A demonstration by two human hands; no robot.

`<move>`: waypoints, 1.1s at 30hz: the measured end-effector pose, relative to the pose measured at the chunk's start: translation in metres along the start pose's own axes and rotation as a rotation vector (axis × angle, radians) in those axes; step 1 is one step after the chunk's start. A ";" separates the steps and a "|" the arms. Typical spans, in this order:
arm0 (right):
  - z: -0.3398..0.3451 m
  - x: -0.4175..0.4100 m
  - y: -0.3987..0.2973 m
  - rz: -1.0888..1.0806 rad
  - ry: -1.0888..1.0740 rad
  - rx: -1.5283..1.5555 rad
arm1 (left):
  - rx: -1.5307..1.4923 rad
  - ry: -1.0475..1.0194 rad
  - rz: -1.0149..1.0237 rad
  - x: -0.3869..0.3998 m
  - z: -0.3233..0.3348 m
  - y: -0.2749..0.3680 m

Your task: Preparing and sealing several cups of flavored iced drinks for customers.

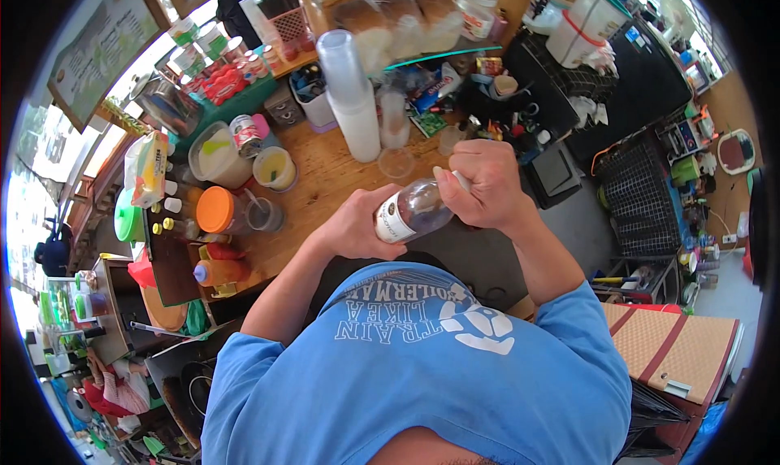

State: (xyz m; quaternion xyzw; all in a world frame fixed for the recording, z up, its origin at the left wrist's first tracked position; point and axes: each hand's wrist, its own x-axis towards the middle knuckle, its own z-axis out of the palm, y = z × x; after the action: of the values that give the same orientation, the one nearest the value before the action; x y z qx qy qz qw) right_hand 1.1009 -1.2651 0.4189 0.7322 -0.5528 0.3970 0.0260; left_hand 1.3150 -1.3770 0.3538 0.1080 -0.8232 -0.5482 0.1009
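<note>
A clear bottle with a white label (396, 218) is tilted in front of my chest, over the near edge of the wooden counter (323, 203). Around its lower body my left hand (359, 224) is closed. At its upper right end my right hand (484, 184) is closed around the neck, where a bit of a white cap shows; the rest of the cap is hidden by the fingers. Just beyond the bottle a clear round lid or cup (396, 162) rests on the wood, beside a tall stack of clear plastic cups (353, 105).
At the left are a jar with an orange lid (215, 209), a dark cup (264, 214), a tub of white powder (220, 154) and a squeeze bottle (220, 273). Bagged bread (396, 26) lies at the back. Another person (119, 389) is at the lower left.
</note>
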 end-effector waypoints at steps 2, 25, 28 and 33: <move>0.019 0.028 -0.005 -0.090 0.043 0.087 | -0.068 0.013 -0.013 -0.012 -0.022 -0.003; -0.021 0.105 0.063 -0.118 -1.175 -0.652 | 0.597 0.496 -0.176 0.054 0.001 0.001; -0.001 0.085 0.104 -0.515 -0.646 -0.644 | 0.372 0.461 -0.120 0.059 -0.001 -0.007; -0.012 0.113 0.105 -0.704 -0.671 -0.552 | -0.041 0.399 -0.167 0.061 0.007 -0.030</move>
State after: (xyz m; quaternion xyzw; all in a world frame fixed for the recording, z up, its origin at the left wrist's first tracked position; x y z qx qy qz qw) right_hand 1.0158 -1.3891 0.4541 0.9248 -0.3364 -0.0498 0.1706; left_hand 1.2571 -1.3995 0.3263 0.2799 -0.7638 -0.5392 0.2183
